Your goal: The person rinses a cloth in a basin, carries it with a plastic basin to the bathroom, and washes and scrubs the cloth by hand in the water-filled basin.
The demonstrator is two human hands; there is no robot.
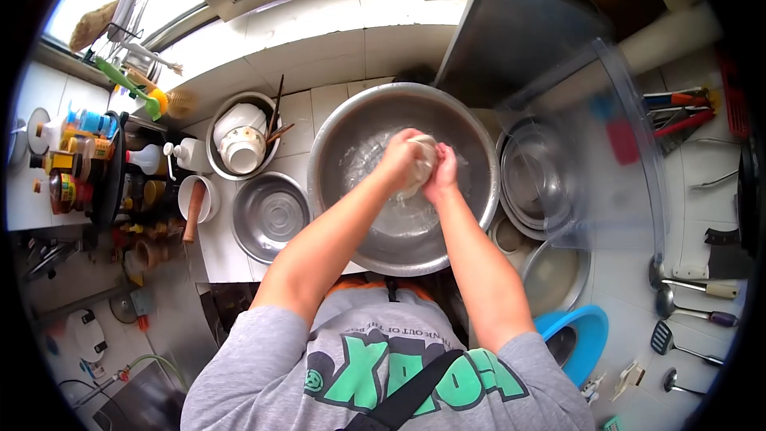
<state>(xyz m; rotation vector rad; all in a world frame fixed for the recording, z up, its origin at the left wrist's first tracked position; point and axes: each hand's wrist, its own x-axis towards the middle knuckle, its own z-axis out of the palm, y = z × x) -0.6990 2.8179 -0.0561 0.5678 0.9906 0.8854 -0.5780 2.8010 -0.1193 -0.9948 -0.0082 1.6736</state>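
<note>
A large metal basin (335, 207) stands in front of me, its bottom streaked with a whitish, wet-looking residue. Over its middle, a soft off-white lump of dough (424, 161) is squeezed between my two hands. My left hand (401, 161) wraps the dough from the left, its fingers closed over the top. From the right, my right hand (443, 175) presses against the same lump with curled fingers. Part of the dough hangs down between the palms; the rest is hidden by the fingers.
Left of the basin are an empty metal bowl (271, 217) and a pot of bowls with chopsticks (275, 104). Several bottles (80, 148) crowd the far left. A clear plastic bin (610, 136), stacked metal bowls (536, 183) and a blue basin (592, 343) are right. Utensils (678, 303) hang beyond.
</note>
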